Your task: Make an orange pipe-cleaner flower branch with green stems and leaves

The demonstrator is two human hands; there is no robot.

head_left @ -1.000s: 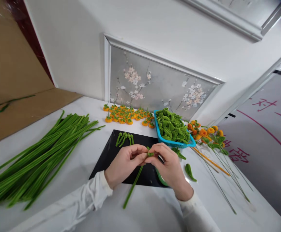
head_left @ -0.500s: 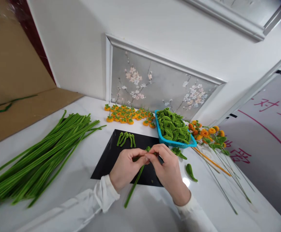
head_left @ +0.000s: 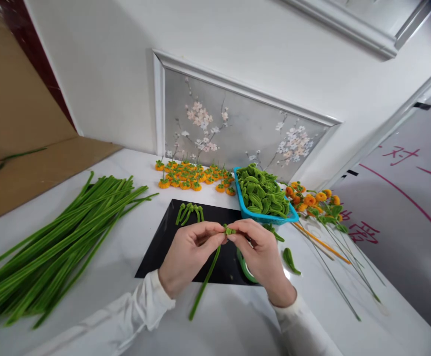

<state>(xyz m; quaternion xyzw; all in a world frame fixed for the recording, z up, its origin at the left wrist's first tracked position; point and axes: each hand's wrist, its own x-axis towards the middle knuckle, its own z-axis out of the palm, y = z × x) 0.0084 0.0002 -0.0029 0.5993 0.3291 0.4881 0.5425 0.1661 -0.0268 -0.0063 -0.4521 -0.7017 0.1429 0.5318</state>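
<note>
A green pipe cleaner is held over the black mat, its top end twisted into a small knot and its long tail hanging down toward me past the mat's front edge. On the left of the knot, my left hand pinches it between thumb and forefinger. My right hand closes thumb and forefinger on the knot's other side. Under the right hand lies a green ring, partly hidden, perhaps a tape roll. Several short green knotted stems rest at the mat's back left.
A large bundle of green pipe cleaners covers the left. Small orange blossoms stand along the wall. A blue basket holds green fuzzy leaves. One loose leaf, finished orange flowers and an orange stick are right.
My fingertips have moved slightly apart, so the knot now shows between them. The green ring has come into view below my right hand. The whole view has shifted slightly.
</note>
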